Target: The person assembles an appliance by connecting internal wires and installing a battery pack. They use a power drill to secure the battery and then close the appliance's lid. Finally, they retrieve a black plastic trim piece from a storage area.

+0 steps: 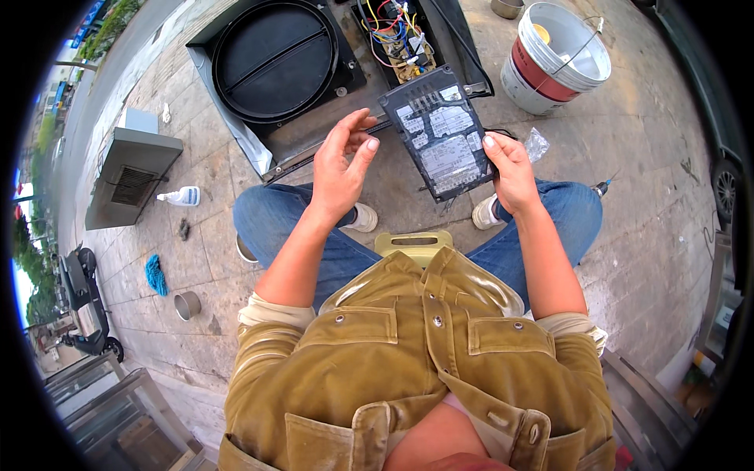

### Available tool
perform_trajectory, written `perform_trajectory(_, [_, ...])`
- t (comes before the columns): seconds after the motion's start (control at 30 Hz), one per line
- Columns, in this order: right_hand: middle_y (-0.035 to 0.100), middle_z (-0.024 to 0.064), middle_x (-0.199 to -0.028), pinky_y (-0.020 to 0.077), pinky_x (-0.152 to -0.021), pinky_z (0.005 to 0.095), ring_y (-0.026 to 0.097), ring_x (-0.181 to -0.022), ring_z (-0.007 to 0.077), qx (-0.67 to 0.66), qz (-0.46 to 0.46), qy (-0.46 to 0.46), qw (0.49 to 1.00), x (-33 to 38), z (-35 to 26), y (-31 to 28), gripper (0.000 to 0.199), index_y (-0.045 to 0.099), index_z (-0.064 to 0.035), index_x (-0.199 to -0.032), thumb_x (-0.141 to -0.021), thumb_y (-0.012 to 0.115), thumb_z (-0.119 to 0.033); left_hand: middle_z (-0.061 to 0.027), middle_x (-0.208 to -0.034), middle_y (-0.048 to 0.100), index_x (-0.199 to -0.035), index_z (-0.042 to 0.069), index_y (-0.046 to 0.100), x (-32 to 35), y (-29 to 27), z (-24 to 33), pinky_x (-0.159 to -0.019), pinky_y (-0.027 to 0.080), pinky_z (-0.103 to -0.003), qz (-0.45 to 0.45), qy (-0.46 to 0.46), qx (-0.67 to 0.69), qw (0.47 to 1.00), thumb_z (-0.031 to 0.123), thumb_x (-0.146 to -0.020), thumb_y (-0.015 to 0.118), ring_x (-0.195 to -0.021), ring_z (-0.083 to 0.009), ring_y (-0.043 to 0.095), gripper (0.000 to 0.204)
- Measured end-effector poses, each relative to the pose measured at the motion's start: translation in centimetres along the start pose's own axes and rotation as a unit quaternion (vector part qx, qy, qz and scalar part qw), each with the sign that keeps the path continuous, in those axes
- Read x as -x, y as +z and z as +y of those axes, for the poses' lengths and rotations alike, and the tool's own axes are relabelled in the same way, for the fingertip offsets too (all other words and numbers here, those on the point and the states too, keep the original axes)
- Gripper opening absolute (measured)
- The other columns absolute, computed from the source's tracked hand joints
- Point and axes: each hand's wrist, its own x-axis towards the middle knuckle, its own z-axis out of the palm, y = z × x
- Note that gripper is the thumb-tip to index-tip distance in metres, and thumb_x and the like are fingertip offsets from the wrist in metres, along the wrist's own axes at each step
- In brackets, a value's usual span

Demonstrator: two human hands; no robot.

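A black rectangular cover plate point(444, 137) with worn pale labels is held up in front of my knees, slightly tilted. My right hand point(512, 171) grips its right edge, thumb on the labelled face. To the left of the plate, my left hand point(343, 163) is raised with fingers curved and apart, holding nothing. Beyond both hands lies a dark metal appliance housing point(276, 141) with a large round black opening point(275, 59). Beside that opening, an uncovered compartment shows a bundle of coloured wires point(399, 35), partly hidden behind the plate's top edge.
A white-and-red bucket point(556, 59) stands at the far right. On the left are a grey metal box point(133, 177), a white bottle point(181, 196), a blue cloth point(155, 275) and a small metal cup point(187, 305). A scooter point(86, 302) is parked farther left. Crumpled clear plastic point(536, 144) lies near my right hand.
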Motion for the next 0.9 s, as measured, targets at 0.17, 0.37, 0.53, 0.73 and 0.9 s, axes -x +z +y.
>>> perform_trajectory(0.17, [0.064, 0.0002, -0.089, 0.0444, -0.073, 0.021, 0.054, -0.079, 0.0049, -0.012, -0.009, -0.009, 1.0, -0.2, 0.5, 1.5, 0.024, 0.062, 0.0021, -0.1, -0.096, 0.05, -0.019, -0.0132, -0.108, 0.059, -0.144, -0.001, 0.019, 0.9, 3.0, 0.5, -0.072, 0.05, -0.025, -0.039, -0.058, 0.096, 0.993, 0.005, -0.084, 0.065, -0.082, -0.0122, 0.059, 0.076])
perform_trajectory(0.37, [0.06, 0.0107, -0.107, 0.0452, -0.084, 0.0259, 0.059, -0.09, 0.0163, 0.16, 0.033, -0.141, 0.976, -3.2, -0.9, 4.8, 0.044, 0.048, 0.0069, -0.122, -0.088, 0.061, -0.018, -0.0069, -0.091, 0.061, -0.144, 0.0, 0.018, -3.4, 1.4, 1.5, -0.07, 0.05, -0.024, 0.028, -0.027, 0.07, 0.997, 0.0, -0.086, 0.06, -0.079, -0.0099, 0.059, 0.072])
perform_trajectory(0.53, [0.047, 0.0213, -0.122, 0.0429, -0.093, 0.0379, 0.053, -0.108, 0.0334, 0.556, 0.051, -0.305, 0.771, -7.4, -4.2, 6.3, 0.076, 0.039, 0.007, -0.13, -0.072, 0.075, -0.025, -0.0062, -0.083, 0.06, -0.141, -0.005, 0.024, -8.5, 1.0, 1.7, -0.064, 0.048, -0.023, 0.096, -0.004, -0.106, 0.99, 0.004, -0.085, 0.062, -0.071, -0.0077, 0.058, 0.068])
perform_trajectory(0.73, [0.041, 0.0237, -0.128, 0.0406, -0.097, 0.0399, 0.044, -0.117, 0.0372, 0.651, 0.078, -0.244, 0.715, -11.9, -3.8, 6.5, 0.089, 0.037, 0.0072, -0.131, -0.064, 0.08, -0.032, -0.0256, -0.107, 0.056, -0.135, -0.01, 0.028, -13.1, 2.2, 0.5, -0.084, 0.047, -0.042, 0.112, -0.002, -0.269, 0.956, 0.015, -0.084, 0.061, -0.098, -0.038, 0.057, 0.066])
perform_trajectory(0.9, [0.04, 0.0248, -0.128, 0.0403, -0.097, 0.0394, 0.044, -0.117, 0.037, 0.678, 0.074, -0.198, 0.704, -13.2, -3.6, 6.5, 0.091, 0.036, 0.0093, -0.132, -0.065, 0.08, -0.035, -0.0258, -0.11, 0.054, -0.136, -0.01, 0.027, -13.9, 2.5, 0.4, -0.081, 0.048, -0.041, 0.096, -0.015, -0.3, 0.949, 0.017, -0.085, 0.06, -0.095, -0.0377, 0.059, 0.067])
